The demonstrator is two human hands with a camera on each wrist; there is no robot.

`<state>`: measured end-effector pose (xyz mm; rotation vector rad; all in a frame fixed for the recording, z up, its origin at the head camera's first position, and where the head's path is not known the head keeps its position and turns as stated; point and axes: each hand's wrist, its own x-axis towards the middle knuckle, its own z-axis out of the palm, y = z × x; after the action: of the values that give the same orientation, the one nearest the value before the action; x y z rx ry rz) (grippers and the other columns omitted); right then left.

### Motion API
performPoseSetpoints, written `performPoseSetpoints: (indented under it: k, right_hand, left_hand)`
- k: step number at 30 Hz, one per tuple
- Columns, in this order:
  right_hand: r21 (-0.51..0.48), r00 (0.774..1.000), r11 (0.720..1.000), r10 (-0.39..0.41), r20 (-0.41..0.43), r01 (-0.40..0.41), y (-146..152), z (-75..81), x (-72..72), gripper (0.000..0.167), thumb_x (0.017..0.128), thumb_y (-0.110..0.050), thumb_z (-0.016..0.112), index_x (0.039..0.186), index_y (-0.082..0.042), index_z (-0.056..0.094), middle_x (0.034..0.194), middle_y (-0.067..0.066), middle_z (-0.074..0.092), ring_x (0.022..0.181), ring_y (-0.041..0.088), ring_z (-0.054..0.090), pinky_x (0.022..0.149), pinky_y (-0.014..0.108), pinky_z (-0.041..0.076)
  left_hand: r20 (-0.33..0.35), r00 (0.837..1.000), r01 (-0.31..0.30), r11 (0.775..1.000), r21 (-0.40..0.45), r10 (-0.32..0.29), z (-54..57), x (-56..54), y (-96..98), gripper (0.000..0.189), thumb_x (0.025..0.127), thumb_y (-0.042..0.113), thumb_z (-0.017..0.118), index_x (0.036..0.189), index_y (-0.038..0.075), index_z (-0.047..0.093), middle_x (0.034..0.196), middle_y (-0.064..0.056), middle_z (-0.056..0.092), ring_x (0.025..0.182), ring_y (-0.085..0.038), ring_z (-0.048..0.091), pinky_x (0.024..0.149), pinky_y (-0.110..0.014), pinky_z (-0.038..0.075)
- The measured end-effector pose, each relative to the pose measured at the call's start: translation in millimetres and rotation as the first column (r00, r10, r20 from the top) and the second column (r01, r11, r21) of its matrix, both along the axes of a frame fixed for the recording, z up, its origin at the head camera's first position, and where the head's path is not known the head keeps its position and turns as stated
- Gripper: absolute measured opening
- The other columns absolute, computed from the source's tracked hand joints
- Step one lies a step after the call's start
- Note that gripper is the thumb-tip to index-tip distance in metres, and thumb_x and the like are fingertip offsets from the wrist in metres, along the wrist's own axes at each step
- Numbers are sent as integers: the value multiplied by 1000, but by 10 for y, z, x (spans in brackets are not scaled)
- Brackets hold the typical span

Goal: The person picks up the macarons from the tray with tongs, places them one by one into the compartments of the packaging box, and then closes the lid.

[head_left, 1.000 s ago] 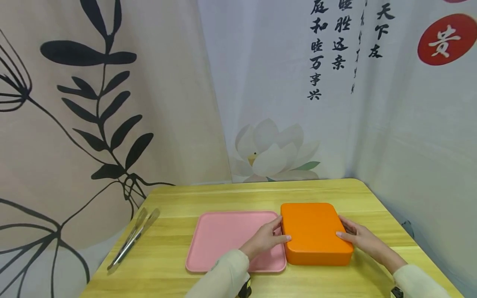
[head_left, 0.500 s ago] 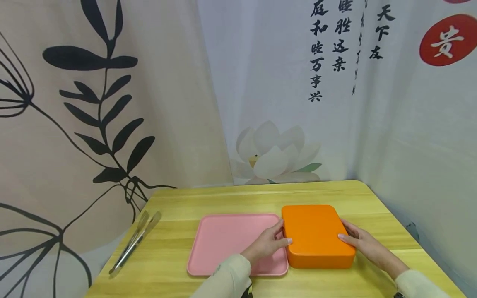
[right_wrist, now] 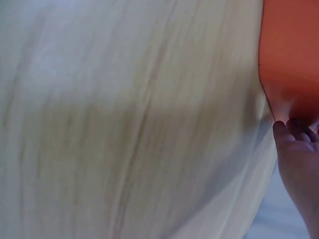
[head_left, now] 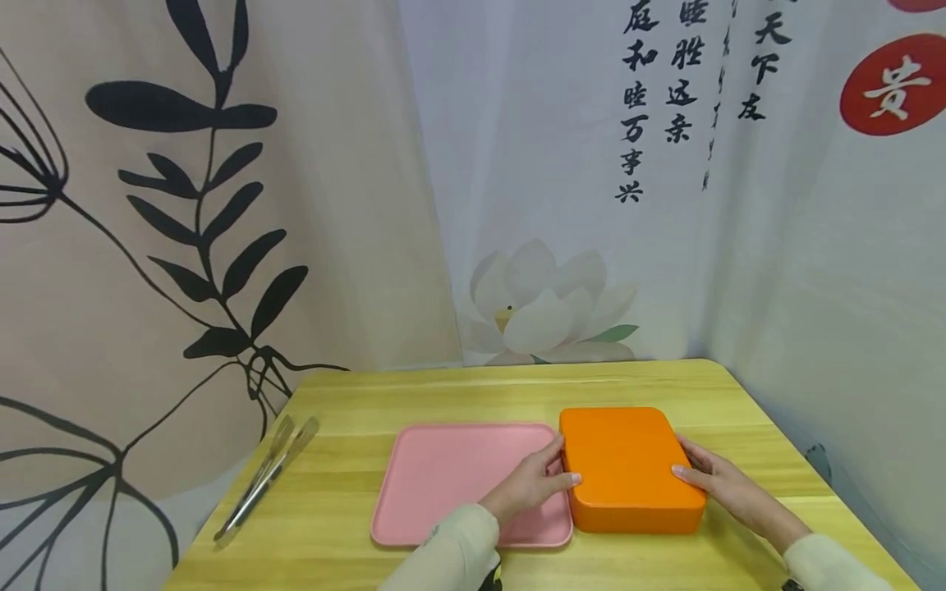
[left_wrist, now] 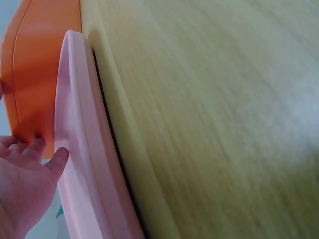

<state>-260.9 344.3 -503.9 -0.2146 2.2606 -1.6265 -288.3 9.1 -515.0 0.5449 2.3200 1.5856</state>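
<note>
An orange box (head_left: 628, 464) with rounded corners and a smooth flat top sits on the right half of the table. My left hand (head_left: 526, 486) holds its left side, with the thumb at the top edge. On the opposite side my right hand (head_left: 735, 492) grips it the same way. A thin seam runs along the box wall (left_wrist: 37, 64) in the left wrist view, where my left fingers touch it. The right wrist view has my right fingertips against the box side (right_wrist: 291, 50). A pink tray (head_left: 451, 484) lies beside the box, partly under my left forearm.
Metal tongs (head_left: 259, 488) lie at the table's left edge. The wood-grain table (head_left: 355, 402) narrows toward a printed curtain (head_left: 355, 205) at the back. Another stretch of curtain (head_left: 835, 287) hangs along the right side.
</note>
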Motion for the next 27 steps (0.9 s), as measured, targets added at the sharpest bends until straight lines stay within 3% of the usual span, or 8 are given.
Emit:
performPoseSetpoints:
  k: [10, 15, 19, 23, 27]
  right_hand:
    - [82, 998, 995, 54, 27, -56, 92, 77, -19, 84, 104, -29, 54, 155, 6, -4, 157, 34, 0, 143, 53, 6, 109, 58, 28]
    - [165, 998, 986, 28, -51, -19, 88, 153, -193, 87, 102, -33, 57, 157, 1, -2, 157, 35, 5, 142, 53, 11, 109, 62, 26]
    - [251, 993, 968, 38, -114, -8, 25, 187, -306, 87, 100, -37, 59, 157, 1, 6, 157, 34, 12, 141, 52, 17, 108, 63, 26]
    - [284, 992, 958, 60, -106, -28, 0, 182, -354, 88, 99, -38, 61, 156, 5, 9, 155, 36, 15, 140, 54, 20, 107, 64, 27]
    - [243, 998, 970, 26, -60, -11, 6, 122, -367, 89, 99, -40, 60, 157, 0, 7, 157, 34, 10, 142, 52, 13, 109, 64, 22]
  left_hand:
    - [-12, 1000, -19, 997, -72, 18, 34, 0, 19, 83, 83, 34, 81, 153, 15, 39, 154, -3, 40, 141, -24, 36, 111, -50, 31]
    - [-47, 999, -21, 995, -99, 17, 94, -159, 18, 89, 83, 41, 80, 155, 16, 34, 158, 1, 34, 144, -21, 30, 113, -50, 28]
    - [-35, 999, -4, 993, -118, 0, 103, -290, 52, 95, 82, 43, 81, 157, 15, 29, 161, 1, 27, 146, -19, 26, 115, -46, 25]
    - [-56, 997, 32, 982, -185, -43, 90, -339, 47, 96, 82, 44, 80, 157, 14, 27, 162, 1, 23, 147, -18, 23, 116, -44, 23]
    - [-82, 995, 39, 971, -236, -60, 85, -327, 19, 95, 84, 46, 78, 157, 15, 27, 163, 0, 21, 147, -19, 22, 116, -44, 22]
